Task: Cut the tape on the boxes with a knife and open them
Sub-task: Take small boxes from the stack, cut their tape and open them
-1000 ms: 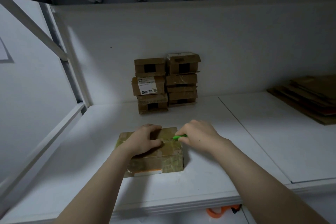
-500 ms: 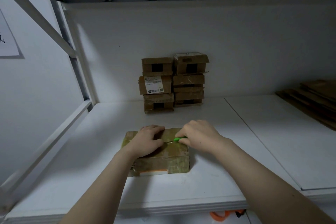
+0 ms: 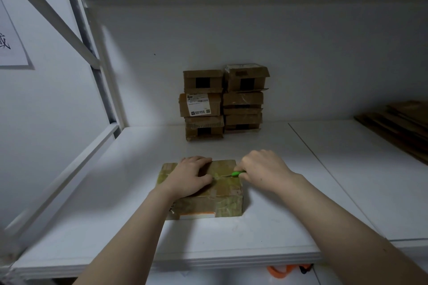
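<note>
A small cardboard box [image 3: 228, 199] wrapped in clear tape lies on the white shelf in front of me. My left hand [image 3: 188, 178] presses flat on the left part of its top. My right hand [image 3: 262, 170] grips a green-handled knife [image 3: 237, 173] at the box's right top edge. The thin blade lies along the tape seam and points left toward my left thumb. Most of the knife handle is hidden inside my fist.
Two stacks of taped cardboard boxes [image 3: 223, 102] stand against the back wall. Flattened cardboard sheets [image 3: 398, 125] lie at the far right. A white shelf frame brace [image 3: 62, 28] runs along the left. An orange object [image 3: 287, 271] shows below the shelf edge [image 3: 208, 259].
The view has shifted slightly, so the box sits a bit more to the right in frame. Both hands keep their hold and place on the box; the knife stays at the seam.
</note>
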